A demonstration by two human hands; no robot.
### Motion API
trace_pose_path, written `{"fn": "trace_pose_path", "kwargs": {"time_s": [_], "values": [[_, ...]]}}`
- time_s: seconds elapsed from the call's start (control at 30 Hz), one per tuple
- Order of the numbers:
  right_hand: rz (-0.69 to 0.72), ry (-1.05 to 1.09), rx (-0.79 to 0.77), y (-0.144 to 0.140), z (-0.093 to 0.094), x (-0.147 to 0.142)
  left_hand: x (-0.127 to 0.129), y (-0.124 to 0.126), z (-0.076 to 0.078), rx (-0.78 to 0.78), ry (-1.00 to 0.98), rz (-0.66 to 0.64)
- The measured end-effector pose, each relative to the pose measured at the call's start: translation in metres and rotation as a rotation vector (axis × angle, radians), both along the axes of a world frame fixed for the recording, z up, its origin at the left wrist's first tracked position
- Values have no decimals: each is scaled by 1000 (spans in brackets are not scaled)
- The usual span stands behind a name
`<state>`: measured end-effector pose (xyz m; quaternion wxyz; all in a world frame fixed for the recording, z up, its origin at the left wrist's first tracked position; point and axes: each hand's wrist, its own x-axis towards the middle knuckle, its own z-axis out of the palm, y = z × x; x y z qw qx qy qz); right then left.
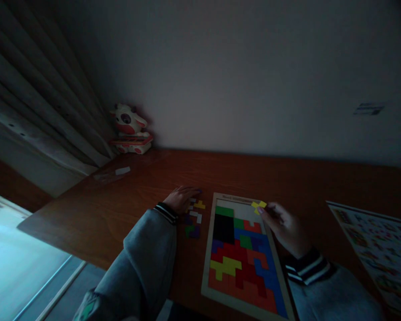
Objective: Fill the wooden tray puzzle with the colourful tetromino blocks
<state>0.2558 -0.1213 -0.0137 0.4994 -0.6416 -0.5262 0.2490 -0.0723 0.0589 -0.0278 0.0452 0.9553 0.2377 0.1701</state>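
Puzzle board (206, 267), framed in pale wood, lies on the brown table (274, 178). Colored blocks cover most of it: green at its far left, a black block (223, 228) just nearer, red across the middle, blue along the right side and orange toward the near edge. Pale base shows at the board's far end.

Over the board's far right corner, the right hand (285, 227) pinches a yellow piece (262, 204) between thumb and fingers. The left hand (179, 199) rests left of the board among loose pieces, its fingers stretched toward a small blue piece (199, 191); I cannot tell whether it grips that piece. Between this hand and the board lies another yellow piece (199, 205), with a white piece (196, 217) nearer, then a green piece (189, 230) beside a purple piece (195, 232).

Right of the board, well apart, lies a printed sheet (377, 254). Beyond the board and to its left, a toy cow (130, 127) sits near the curtain (36, 89).
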Motion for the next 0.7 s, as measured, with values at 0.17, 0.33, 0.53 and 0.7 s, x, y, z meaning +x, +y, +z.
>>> {"fn": "trace_pose_path", "kwargs": {"time_s": [0.17,0.33,0.53,0.7], "values": [[-1,-14,7,0,-6,3,-4,3,1,-24,11,30],[13,6,14,0,-11,5,-2,0,2,39,-38,9],[21,-2,3,0,-13,6,3,0,-2,23,-74,60],[27,18,-12,-1,-10,4,4,-11,10,43,-69,-16]]}}
